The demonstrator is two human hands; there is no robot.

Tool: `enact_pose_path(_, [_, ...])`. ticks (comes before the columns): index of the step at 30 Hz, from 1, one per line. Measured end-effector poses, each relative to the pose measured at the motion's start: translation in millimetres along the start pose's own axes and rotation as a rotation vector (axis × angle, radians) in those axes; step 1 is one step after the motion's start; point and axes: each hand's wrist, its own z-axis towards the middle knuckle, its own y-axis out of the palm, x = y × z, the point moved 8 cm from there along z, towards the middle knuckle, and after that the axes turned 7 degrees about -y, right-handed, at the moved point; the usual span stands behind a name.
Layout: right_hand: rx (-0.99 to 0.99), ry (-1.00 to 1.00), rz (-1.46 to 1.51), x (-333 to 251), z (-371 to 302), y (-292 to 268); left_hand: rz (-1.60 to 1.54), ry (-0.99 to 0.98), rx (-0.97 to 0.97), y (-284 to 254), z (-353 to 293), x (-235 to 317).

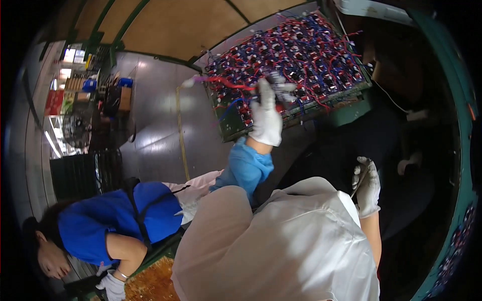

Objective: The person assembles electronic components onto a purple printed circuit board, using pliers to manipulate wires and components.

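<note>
The white-gloved left hand (266, 118) closes on a small grey plug (277, 80) trailing limp red and blue wires; it looks light and delicate, best pinched by its stiff body. Just beyond the grip lies the green-framed board of tangled red and blue wiring (296, 55), while the gloved right hand (368, 186), well below, holds a thin metal tool (360, 181).

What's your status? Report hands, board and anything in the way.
Left hand gloved, on wired board. Right hand gloved, grips thin tool, off the board. Co-worker in blue lower left, apart.
</note>
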Motion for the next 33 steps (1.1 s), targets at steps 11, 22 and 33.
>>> enact_pose_path(11, [-0.019,0.061,-0.207,11.6,10.0,27.0,1.026,-0.213,1.059,-377.2,-36.5,-40.0])
enact_pose_path(22, [0.166,0.112,-0.354,18.1,13.3,42.8,1.498,-0.693,0.905,-453.4,53.1,-106.5])
enact_pose_path(33, [0.145,0.152,-0.482,23.4,28.5,66.6,1.626,-0.569,0.892,-485.2,133.1,-139.1])
